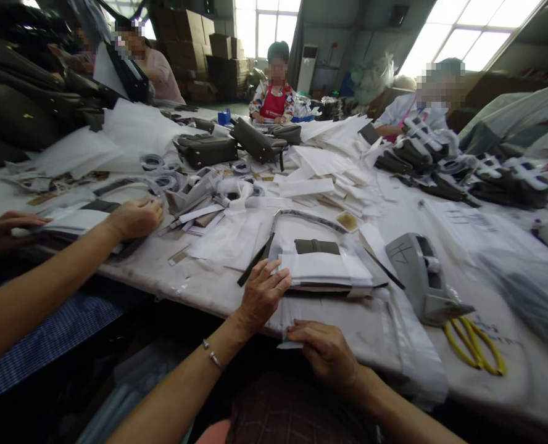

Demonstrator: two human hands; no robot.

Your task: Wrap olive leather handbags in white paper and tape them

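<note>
In the head view, a dark olive handbag (pixel 318 246) lies on the table with white paper (pixel 318 268) around its body. Its arched handle (pixel 308 217) is covered in clear plastic, and dark straps stick out on both sides. My left hand (pixel 265 293) rests its extended fingers on the left end of the wrapped bag. Below it, at the table's front edge, my right hand (pixel 324 351) pinches the edge of a thin, see-through plastic sheet (pixel 290 333) between thumb and fingers. Part of that sheet is hidden behind the hand.
Right of the bag stand a grey tape dispenser (pixel 413 277) and yellow-handled scissors (pixel 475 348). A co-worker's hands (pixel 137 219) handle another wrapped bag at left. White papers (pixel 320 166), dark bags (pixel 209 148) and wrapped bags (pixel 440 160) cover the far side, where several people sit.
</note>
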